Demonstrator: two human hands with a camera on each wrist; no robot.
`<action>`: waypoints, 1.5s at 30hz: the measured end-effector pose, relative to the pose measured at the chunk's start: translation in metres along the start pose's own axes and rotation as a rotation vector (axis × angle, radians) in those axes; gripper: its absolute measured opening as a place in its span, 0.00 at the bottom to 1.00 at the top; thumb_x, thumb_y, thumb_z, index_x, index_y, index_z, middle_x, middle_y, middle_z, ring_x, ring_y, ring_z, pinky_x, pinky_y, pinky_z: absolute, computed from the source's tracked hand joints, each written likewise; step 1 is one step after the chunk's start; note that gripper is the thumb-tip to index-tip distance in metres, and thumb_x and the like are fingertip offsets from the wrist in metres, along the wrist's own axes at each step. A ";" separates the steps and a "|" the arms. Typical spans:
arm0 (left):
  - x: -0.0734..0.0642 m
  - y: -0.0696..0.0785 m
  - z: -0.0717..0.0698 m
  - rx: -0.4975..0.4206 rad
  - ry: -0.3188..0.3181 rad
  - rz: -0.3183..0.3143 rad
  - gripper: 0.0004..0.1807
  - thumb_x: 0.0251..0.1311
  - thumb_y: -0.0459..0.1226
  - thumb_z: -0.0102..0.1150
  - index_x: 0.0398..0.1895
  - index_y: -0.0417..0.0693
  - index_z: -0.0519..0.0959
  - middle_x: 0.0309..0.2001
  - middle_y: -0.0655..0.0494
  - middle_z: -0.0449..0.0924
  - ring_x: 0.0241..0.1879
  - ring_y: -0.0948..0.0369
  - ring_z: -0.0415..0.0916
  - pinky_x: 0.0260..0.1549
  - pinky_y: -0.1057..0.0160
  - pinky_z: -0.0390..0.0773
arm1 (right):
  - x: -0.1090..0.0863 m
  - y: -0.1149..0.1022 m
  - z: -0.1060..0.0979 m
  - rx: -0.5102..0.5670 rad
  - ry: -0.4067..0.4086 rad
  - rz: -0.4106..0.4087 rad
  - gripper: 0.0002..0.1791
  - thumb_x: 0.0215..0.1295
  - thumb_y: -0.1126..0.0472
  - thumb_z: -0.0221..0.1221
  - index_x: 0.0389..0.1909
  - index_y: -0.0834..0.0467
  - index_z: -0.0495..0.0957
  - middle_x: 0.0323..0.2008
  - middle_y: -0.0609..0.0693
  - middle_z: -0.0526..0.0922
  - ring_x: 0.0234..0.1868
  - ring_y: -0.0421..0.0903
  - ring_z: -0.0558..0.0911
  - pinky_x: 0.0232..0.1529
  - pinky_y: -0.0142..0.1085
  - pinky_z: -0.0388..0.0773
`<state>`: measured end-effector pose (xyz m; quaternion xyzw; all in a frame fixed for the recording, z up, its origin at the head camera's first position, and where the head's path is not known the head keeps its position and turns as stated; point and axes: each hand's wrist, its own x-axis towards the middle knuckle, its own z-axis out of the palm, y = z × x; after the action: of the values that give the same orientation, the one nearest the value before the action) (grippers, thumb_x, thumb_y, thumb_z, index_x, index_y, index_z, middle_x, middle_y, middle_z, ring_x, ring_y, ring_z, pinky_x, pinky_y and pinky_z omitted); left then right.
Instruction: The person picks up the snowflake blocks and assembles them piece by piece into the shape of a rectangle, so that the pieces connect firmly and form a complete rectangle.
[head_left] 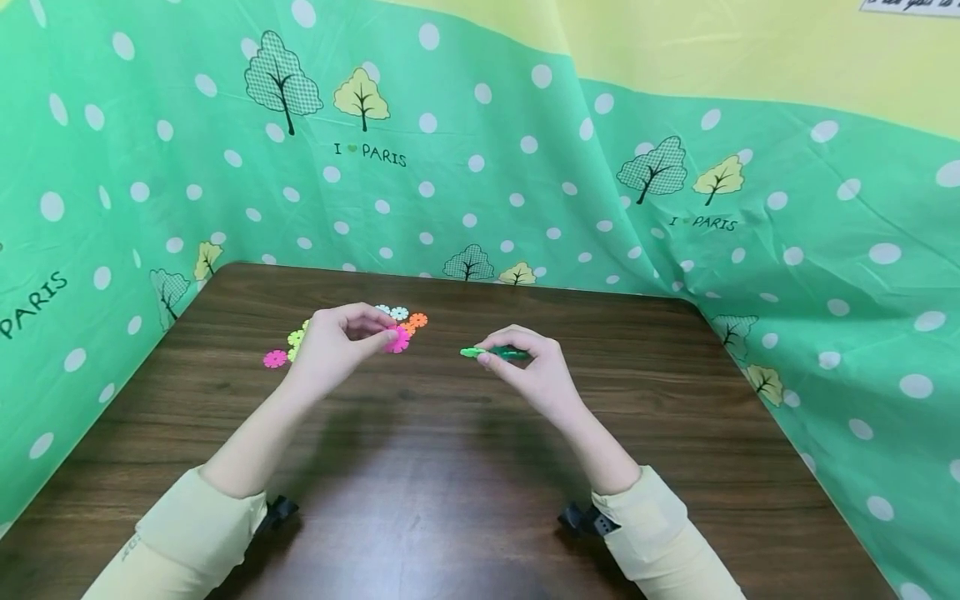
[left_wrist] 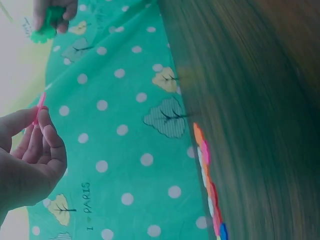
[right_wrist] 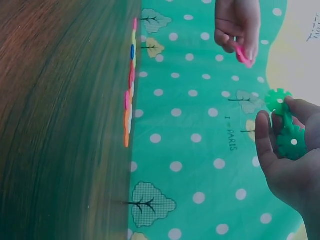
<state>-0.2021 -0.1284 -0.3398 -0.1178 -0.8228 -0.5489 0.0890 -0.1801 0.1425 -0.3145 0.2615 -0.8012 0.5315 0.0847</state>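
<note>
Pink disc [head_left: 398, 338] in left grip [head_left: 333, 340], green discs [right_wrist: 289, 149] in right grip [head_left: 538, 371]; wrist views only: blue disc [left_wrist: 223, 231].

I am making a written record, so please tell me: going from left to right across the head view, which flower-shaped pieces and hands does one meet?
Loose pink piece, yellow-green pieces, left hand, held pink piece, rightmost orange piece, green pieces, right hand.
</note>
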 end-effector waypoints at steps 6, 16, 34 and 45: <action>-0.009 0.012 0.007 -0.115 0.011 0.004 0.13 0.51 0.43 0.70 0.38 0.46 0.82 0.32 0.53 0.86 0.30 0.61 0.83 0.30 0.66 0.81 | 0.000 -0.003 0.002 -0.008 0.028 -0.034 0.04 0.55 0.69 0.65 0.33 0.64 0.84 0.33 0.54 0.83 0.31 0.38 0.80 0.31 0.29 0.77; -0.017 0.023 0.019 -0.197 -0.034 -0.019 0.14 0.51 0.43 0.70 0.39 0.46 0.84 0.31 0.51 0.86 0.30 0.58 0.84 0.34 0.62 0.83 | 0.003 -0.004 0.007 0.008 0.038 -0.085 0.05 0.52 0.72 0.67 0.32 0.66 0.84 0.32 0.56 0.83 0.32 0.39 0.79 0.29 0.29 0.76; -0.020 0.027 0.035 -0.221 -0.076 -0.038 0.13 0.51 0.42 0.70 0.38 0.47 0.85 0.32 0.52 0.86 0.31 0.52 0.83 0.28 0.61 0.83 | 0.007 0.016 0.015 0.008 -0.010 -0.206 0.06 0.50 0.68 0.69 0.32 0.61 0.86 0.30 0.52 0.84 0.34 0.43 0.81 0.32 0.33 0.79; -0.023 0.029 0.043 -0.211 -0.058 -0.008 0.11 0.52 0.39 0.69 0.38 0.46 0.86 0.33 0.53 0.86 0.28 0.59 0.82 0.29 0.62 0.83 | 0.000 -0.006 0.016 0.016 0.033 -0.170 0.06 0.48 0.74 0.68 0.29 0.69 0.84 0.28 0.58 0.83 0.31 0.39 0.79 0.27 0.30 0.76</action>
<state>-0.1729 -0.0807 -0.3370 -0.1391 -0.7632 -0.6290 0.0500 -0.1744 0.1263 -0.3168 0.3204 -0.7704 0.5331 0.1404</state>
